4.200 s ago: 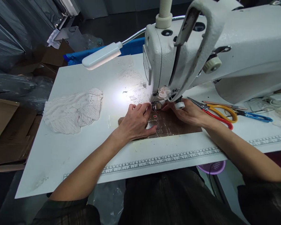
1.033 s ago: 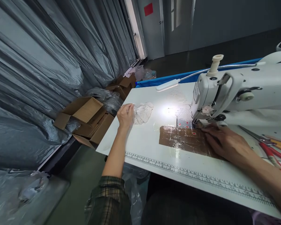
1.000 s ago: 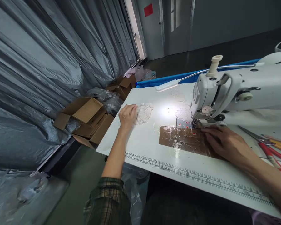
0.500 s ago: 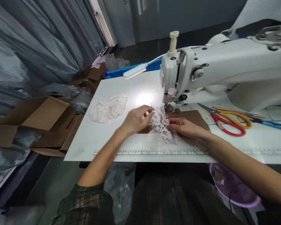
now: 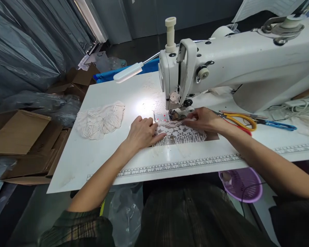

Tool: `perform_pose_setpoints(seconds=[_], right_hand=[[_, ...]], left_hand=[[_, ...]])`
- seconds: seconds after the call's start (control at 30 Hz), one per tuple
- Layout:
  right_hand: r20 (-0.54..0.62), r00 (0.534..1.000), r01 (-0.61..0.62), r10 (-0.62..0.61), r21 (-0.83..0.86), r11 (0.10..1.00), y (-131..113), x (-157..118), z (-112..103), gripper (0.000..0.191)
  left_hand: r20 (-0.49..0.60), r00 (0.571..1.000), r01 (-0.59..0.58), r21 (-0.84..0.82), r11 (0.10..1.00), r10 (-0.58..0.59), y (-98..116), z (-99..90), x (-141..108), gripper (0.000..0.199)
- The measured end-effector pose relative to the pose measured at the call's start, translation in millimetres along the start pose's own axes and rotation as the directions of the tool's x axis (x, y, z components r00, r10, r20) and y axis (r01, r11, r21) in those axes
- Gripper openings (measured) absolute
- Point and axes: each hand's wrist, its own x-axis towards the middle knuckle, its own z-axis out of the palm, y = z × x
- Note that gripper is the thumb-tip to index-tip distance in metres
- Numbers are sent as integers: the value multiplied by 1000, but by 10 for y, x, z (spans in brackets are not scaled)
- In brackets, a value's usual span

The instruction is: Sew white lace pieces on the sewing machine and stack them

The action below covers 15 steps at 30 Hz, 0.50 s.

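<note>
A white lace strip [image 5: 181,133] lies lengthwise in front of the sewing machine's [image 5: 173,82] presser foot, its scalloped edge toward the needle and its fringe toward me. My left hand [image 5: 142,133] rests on the strip's left end, thumb stretched out and apart from the fingers. At the strip's upper right, beside the foot, my right hand [image 5: 204,119] pinches the lace edge between thumb and fingers. Brown material [image 5: 213,136] shows beneath the lace. Whether the edge sits under the foot is too small to tell.
A crumpled lace piece [image 5: 101,120] lies on the left of the white table [image 5: 74,164]. Scissors [image 5: 238,121] with red and yellow handles and a blue-handled tool [image 5: 279,125] lie right. A lamp [image 5: 128,72] hangs near the needle. A printed ruler [image 5: 170,167] runs along the front.
The lace strip has turned from pointing toward me to lying sideways along the foot. My right hand has moved up beside the machine head; my left hand has flattened onto the lace.
</note>
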Motion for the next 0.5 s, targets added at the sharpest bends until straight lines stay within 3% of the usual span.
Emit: perform_pose_setpoints(seconds=[0.07,0.17,0.3,0.37,0.43,0.5], right_hand=[[-84,996,-2,-1,-37,999,23,58,-35,28],[-63,997,38,-39,-15,999,44,37,-43,36],[-107,990,91,-92,-9,996,96,-103,-26,43],[-147,985,102,-89,82,991,99,-152,18,39],[-129,990,90,-59,255,963,37,-171,105,36],[-27,999,32,-22,444,895,-107,-165,224,37]], left_hand=[[-64,997,39,8,999,-38,47,-32,-45,54],[-177,982,50,-92,995,-66,51,-33,-73,43],[-128,981,-181,-368,912,144,21,14,-64,28],[-99,975,-222,-448,866,198,17,16,-60,29],[-106,987,-157,-524,837,118,7,-19,-69,34],[-56,998,-31,-685,728,-10,-14,-87,-92,47]])
